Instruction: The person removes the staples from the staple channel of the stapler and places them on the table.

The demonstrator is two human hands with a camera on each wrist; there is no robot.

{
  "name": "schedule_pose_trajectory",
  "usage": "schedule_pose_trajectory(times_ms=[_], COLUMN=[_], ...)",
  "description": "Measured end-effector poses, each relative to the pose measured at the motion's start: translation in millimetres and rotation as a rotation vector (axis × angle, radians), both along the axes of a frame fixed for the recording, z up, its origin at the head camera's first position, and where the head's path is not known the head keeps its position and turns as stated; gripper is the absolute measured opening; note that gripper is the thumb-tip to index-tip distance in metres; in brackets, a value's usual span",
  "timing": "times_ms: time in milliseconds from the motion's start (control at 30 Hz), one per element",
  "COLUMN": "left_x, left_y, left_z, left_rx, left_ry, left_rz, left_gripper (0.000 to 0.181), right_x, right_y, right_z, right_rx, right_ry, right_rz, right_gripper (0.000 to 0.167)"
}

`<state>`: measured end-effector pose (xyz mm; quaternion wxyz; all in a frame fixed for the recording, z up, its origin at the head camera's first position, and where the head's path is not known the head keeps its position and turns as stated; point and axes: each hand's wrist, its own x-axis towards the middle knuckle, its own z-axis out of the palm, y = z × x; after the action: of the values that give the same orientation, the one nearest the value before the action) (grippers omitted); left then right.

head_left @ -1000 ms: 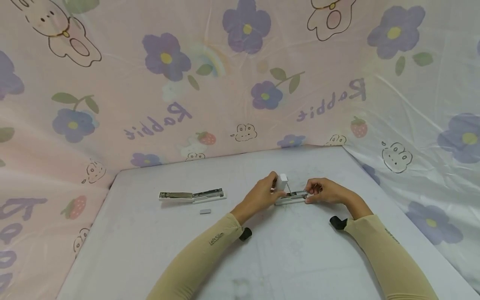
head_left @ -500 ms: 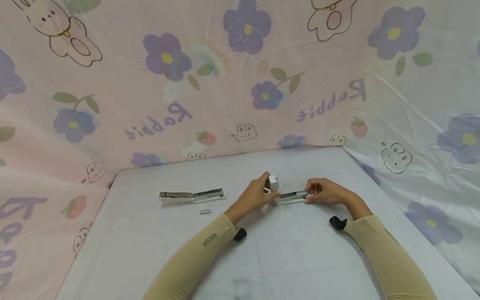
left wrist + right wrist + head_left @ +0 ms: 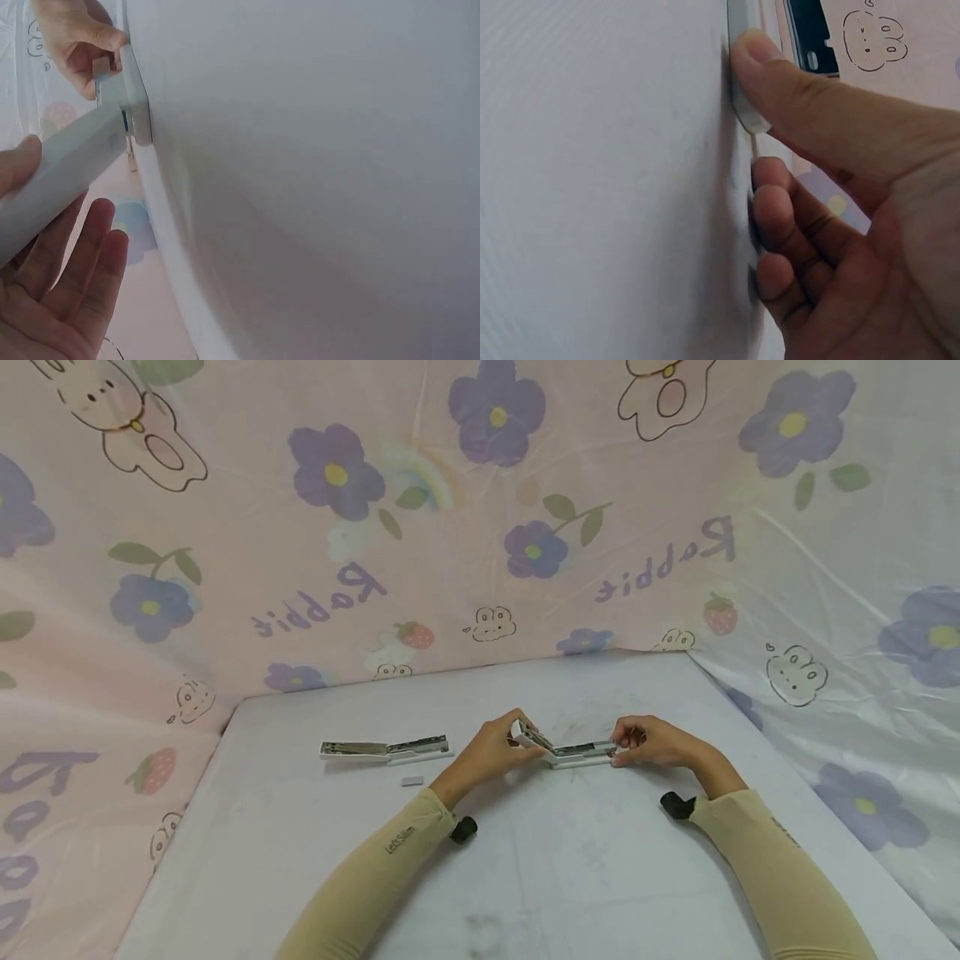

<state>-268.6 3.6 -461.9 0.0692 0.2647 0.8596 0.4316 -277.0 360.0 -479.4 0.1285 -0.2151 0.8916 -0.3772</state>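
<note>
A white stapler (image 3: 581, 763) stands unfolded on the table, its metal rail showing. My left hand (image 3: 489, 750) pinches its raised top arm (image 3: 71, 171) between thumb and fingers; that arm slopes up to the left. At the other end, my right hand (image 3: 654, 747) grips the stapler's base with the thumb on its near side, as the right wrist view shows the base (image 3: 744, 97) under the thumb. To the left lies a second white stapler (image 3: 384, 752), also folded wide open. In front of it is a small grey block (image 3: 412, 782), looking like a strip of staples.
A white table (image 3: 570, 868) carries everything, with a patterned cloth (image 3: 435, 543) hanging behind it and at both sides. Each wrist bears a black mount, one of them (image 3: 678, 805) at the right sleeve.
My left hand has swung the stapler's top arm from nearly upright over to the left and lower. The right hand has stayed in place on the base. The other stapler has not moved.
</note>
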Motion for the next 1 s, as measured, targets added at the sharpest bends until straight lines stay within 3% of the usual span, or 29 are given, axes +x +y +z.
schedule_pose_trajectory(times_ms=[300,600,867,1000], left_x=[-3.7,-4.2,1.4,5.8], left_y=[-9.1,-13.1,-9.7,-2.6], left_z=[4.1,3.6,10.0,16.9], left_rx=[-0.09,-0.183,-0.302,-0.334], left_ry=[0.053,0.014,0.012,0.062], left_rz=[-0.013,-0.028,-0.003,-0.017], left_gripper=[0.027,0.029,0.036,0.042], right_x=[0.7,2.1,0.5,1.8], right_y=[-2.5,-2.7,-1.8,-3.3], right_z=[3.3,0.7,-0.9,1.2], right_rx=[-0.006,-0.005,0.002,0.006], right_ry=[0.014,0.006,0.005,-0.003], right_rz=[-0.004,-0.013,0.008,0.008], right_gripper=[0.027,0.028,0.028,0.027])
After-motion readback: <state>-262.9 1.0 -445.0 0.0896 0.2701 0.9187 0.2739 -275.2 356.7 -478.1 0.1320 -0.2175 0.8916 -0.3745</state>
